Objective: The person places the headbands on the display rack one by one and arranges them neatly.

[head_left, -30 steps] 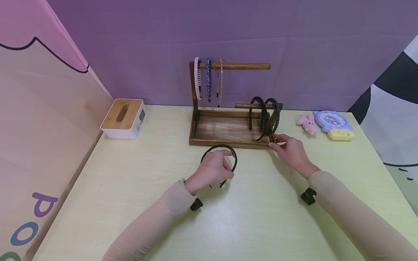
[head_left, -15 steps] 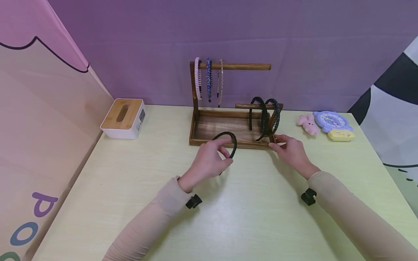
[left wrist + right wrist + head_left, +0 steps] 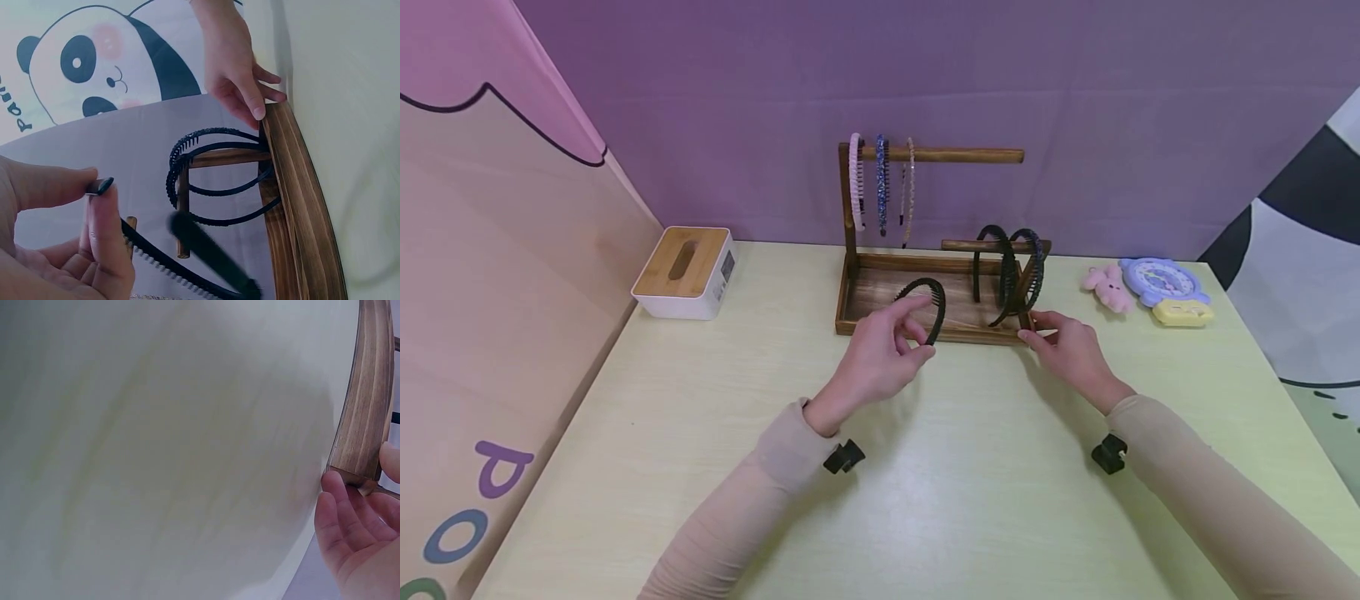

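Note:
My left hand point(image 3: 874, 354) pinches a black toothed headband point(image 3: 940, 310) between thumb and fingers, holding it up before the wooden headband rack point(image 3: 972, 335). In the left wrist view one end of the headband point(image 3: 209, 253) points toward the rack. My right hand point(image 3: 1071, 354) grips the front right corner of the rack's tray, its fingertips round the wooden edge point(image 3: 365, 400) in the right wrist view. Two dark headbands point(image 3: 1007, 283) hang on the low right bar. From the tall bar hang a pink headband point(image 3: 855, 187), a glittery blue one point(image 3: 882, 187) and a thin beaded one point(image 3: 911, 196).
A white tissue box point(image 3: 688, 306) with a wooden lid stands at the back left of the table point(image 3: 760, 517). Right of the rack lie a pink plush toy point(image 3: 1110, 289), a blue round clock-like toy point(image 3: 1163, 279) and a yellow item point(image 3: 1182, 314). A purple cloth point(image 3: 737, 125) hangs behind.
My left hand has lifted the black headband from near the table and carried it forward, up to the rack's tray. My right hand has stayed on the tray's corner.

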A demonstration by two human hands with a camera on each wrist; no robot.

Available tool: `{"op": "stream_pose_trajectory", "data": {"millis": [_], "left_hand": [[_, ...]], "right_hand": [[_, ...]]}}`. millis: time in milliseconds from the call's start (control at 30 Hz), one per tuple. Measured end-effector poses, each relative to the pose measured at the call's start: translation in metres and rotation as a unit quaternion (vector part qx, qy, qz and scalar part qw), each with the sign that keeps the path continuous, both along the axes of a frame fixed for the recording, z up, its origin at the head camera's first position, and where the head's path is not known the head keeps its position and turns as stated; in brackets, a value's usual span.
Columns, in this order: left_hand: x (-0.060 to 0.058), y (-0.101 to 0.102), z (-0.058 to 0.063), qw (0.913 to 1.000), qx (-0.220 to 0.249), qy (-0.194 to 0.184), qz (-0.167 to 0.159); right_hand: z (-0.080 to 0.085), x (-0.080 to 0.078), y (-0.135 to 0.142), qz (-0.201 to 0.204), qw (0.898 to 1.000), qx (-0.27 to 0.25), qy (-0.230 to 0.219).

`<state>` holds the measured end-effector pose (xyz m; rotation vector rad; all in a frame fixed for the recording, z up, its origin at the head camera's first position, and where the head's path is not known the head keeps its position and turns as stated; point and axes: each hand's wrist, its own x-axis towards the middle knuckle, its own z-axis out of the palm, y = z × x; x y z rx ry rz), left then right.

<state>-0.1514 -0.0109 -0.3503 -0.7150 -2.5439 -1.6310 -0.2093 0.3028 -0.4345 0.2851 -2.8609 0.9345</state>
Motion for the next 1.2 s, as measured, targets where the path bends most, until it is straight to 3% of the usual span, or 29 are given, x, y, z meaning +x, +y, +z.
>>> {"op": "stream_pose_trajectory", "data": {"millis": [300,733,1200], "left_hand": [[-0.008,0.006,-0.003,0.9992,0.029,0.026,-0.006],[-0.038,0.023,-0.016,0.9953,0.013,0.093,0.025],[-0.066,0.045,-0.029,0.9945,0.043,0.091,0.028]], "right_hand": [[-0.001,-0.001,0.001,-0.001,1.000,0.000,-0.003],[-0.003,-0.002,0.002,-0.004,1.000,-0.002,-0.006],[-0.003,-0.003,0.002,-0.006,1.000,-0.001,-0.005]]}}
